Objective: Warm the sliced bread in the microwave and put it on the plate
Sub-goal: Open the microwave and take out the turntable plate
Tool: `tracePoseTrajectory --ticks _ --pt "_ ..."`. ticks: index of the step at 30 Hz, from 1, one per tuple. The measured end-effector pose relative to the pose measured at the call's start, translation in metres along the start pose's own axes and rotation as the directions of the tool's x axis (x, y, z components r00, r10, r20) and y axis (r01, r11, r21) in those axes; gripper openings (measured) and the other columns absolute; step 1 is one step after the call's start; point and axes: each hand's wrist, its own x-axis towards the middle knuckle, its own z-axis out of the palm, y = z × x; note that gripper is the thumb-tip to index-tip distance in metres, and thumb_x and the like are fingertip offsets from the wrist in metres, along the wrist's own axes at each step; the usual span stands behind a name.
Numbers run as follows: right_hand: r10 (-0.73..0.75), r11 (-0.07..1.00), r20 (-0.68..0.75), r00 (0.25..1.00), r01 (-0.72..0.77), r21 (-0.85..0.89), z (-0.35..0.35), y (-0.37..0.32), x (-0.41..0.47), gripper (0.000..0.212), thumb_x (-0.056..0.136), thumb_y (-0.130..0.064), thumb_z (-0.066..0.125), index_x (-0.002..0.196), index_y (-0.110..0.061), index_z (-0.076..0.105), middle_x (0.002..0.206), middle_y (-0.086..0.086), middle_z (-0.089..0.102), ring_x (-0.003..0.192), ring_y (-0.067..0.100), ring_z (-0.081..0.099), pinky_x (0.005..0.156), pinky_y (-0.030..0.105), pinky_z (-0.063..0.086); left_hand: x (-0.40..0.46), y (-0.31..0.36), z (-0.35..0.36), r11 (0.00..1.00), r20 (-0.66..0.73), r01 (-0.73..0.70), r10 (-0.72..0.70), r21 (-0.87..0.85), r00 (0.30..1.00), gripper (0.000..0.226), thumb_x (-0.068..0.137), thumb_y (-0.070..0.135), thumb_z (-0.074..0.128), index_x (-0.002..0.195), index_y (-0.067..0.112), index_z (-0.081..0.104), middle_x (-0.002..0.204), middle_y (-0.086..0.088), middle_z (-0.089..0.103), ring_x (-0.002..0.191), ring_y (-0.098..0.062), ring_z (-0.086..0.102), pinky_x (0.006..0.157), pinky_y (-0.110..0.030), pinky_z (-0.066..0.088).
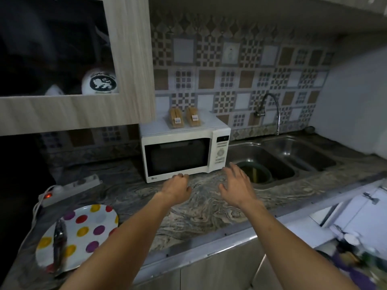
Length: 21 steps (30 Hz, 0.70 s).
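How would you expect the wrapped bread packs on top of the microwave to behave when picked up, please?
The bread packs look soft and probably light. Their clear wrap may feel slippery. Standing narrow on the microwave, they could tip if nudged.

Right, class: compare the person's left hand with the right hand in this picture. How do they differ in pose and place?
The left hand has its fingers curled, knuckles at the lower edge of the microwave door; the right hand has its fingers spread and straight. The left hand is in front of the microwave door; the right hand hovers nearer the sink. Both reach forward over the counter and hold nothing.
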Motion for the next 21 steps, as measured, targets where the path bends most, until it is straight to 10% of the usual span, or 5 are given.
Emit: tracePoseTrajectory --ticks 13,21 --pt "-0.129 0.992 0.024 0.991 0.129 0.005 -0.002 0.075 0.174 0.065 0.097 -0.044 0.049 0.154 -0.018 0.029 0.163 0.006 0.018 0.145 0.028 0.029 0.116 0.041 0.027 0.165 0.06 0.015 0.954 -0.015 0.188 -0.197 -0.234 0.98 0.048 0.096 0.039 0.051 0.133 0.009 0.048 0.13 -0.015 0.055 0.117 -0.033 0.054 0.092 -0.04 0.048" --pt "-0.312 0.95 0.101 0.945 0.313 0.008 0.012 0.106 0.263 0.065 0.101 -0.045 0.043 0.156 -0.019 0.022 0.165 0.003 0.011 0.15 0.024 0.017 0.12 0.043 0.02 0.251 0.073 0.025 0.655 0.005 0.346 -0.463 -0.672 0.886 0.042 0.092 0.037 0.061 0.124 0.01 0.056 0.117 -0.013 0.066 0.11 -0.032 0.062 0.092 -0.036 0.052"
